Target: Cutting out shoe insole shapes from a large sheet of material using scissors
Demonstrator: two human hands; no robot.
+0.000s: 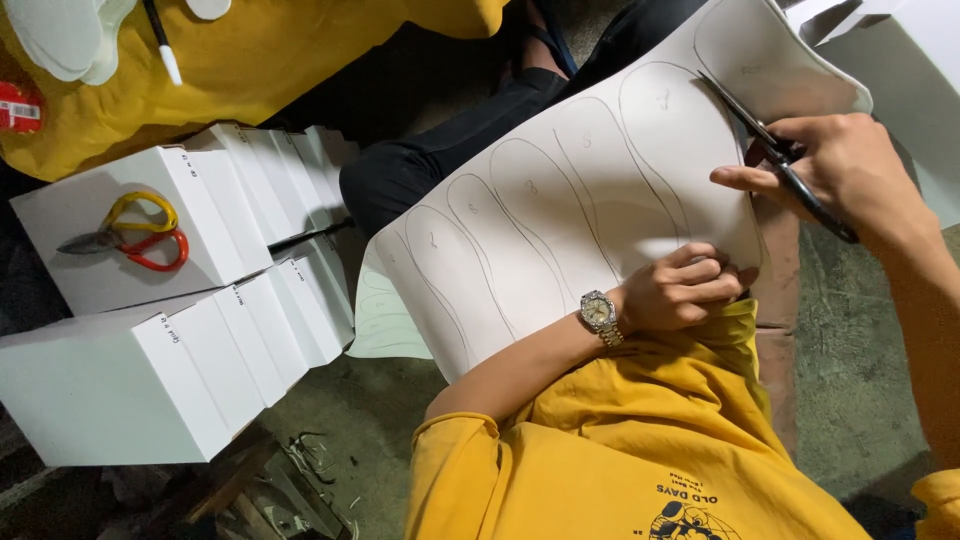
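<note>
Your left hand (685, 290) is curled closed on the lower edge of a big white sheet (560, 200), with the fingers folded over the edge and the thumb under it, at about 4 o'clock from the middle of the view. On this wrist you wear a metal watch (599, 313). The sheet lies across your lap and runs from about 7 o'clock up to 1 o'clock; it carries a row of long rounded outlines drawn side by side in pencil. Your right hand (850, 170) is at about 2 o'clock and holds black scissors (775, 150): the fingers are closed through the handles, the index finger is stretched along them, and the blades are a little open with their tips on the sheet, near one drawn line. At 9 o'clock there are two rows of white boxes (150, 330) that stand close together. On the top of one box lies a second pair of scissors with yellow and red handles (135, 235), well apart from both hands. At 11 o'clock a yellow cloth (250, 60) is spread, and a white marker (160, 40) rests on it.
</note>
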